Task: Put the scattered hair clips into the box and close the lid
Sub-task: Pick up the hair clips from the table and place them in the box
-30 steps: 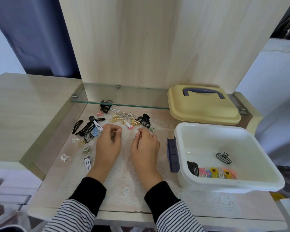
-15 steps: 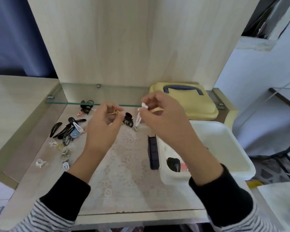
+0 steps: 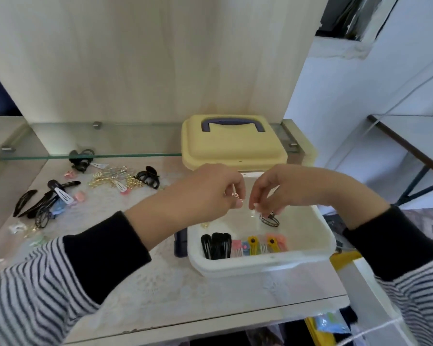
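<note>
White clip [image 3: 256, 214] hangs pinched in right hand [image 3: 283, 188] grip above box [image 3: 320, 236].

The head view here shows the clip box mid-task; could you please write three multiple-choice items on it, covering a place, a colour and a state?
1. Where does the lid lie?
A. behind the box
B. on the box
C. on the floor

2. What colour is the lid?
A. red
B. yellow
C. green

3. What is the state of the box?
A. closed
B. upside down
C. open, clips inside

Key: 1 A, it rests past the box's far rim; 2 B, pale yellow with a dark handle; 3 C, both the left hand and right hand hold small clips above its open top.
</note>
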### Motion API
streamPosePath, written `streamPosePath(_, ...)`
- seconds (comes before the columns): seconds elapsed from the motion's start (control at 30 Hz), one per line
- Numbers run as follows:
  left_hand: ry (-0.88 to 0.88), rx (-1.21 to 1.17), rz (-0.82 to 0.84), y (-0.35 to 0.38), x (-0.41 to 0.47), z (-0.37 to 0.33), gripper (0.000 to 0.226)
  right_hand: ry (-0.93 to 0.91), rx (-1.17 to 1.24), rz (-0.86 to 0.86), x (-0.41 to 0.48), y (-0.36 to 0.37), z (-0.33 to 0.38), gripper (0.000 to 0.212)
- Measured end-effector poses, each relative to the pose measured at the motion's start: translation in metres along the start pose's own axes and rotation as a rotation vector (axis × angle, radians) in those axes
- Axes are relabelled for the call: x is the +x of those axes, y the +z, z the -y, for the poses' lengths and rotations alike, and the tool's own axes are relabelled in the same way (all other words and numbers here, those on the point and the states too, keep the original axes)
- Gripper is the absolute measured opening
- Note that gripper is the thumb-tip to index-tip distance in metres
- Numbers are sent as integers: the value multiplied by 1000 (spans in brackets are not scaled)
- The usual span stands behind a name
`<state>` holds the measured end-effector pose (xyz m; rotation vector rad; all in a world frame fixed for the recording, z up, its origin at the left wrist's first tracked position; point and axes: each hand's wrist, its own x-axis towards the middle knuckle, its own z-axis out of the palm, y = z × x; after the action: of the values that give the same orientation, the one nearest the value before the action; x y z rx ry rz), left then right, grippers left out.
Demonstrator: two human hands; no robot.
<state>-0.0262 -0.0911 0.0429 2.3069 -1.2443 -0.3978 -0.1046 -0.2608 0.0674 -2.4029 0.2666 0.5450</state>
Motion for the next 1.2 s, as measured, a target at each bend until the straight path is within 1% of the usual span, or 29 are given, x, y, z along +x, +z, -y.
streamPosePath(0.2,32,383,136,22,24,2,12,68,-74,118,14,9,-25,11)
streamPosePath(0.33,31,567,181,36,33,2,25,37,-113,197,21,11,-28,9)
streamPosePath(0.43,2,591,250,41,39,6,26,14,-160,228,30,12,-31,12)
streamPosePath(0.57,-48,610,341,45,43,15,24,-6,-203,261,38,16,-33,8)
streamPosePath(0.67,-85,607,393,48,47,18,23,-29,-231,271,41,16,-33,10)
streamPosePath(0.87,-106,717,372,48,48,15,27,-90,-289,282,45,18,-34,7)
streamPosePath(1.0,-95,742,354,45,45,12,18,-108,-300,272,46,18,-35,6)
streamPosePath(1.1,-88,759,371,47,43,13,15,-98,-312,283,47,20,-38,4)
streamPosePath(1.2,-65,766,348,49,43,15,13,-88,-334,275,48,23,-39,7)
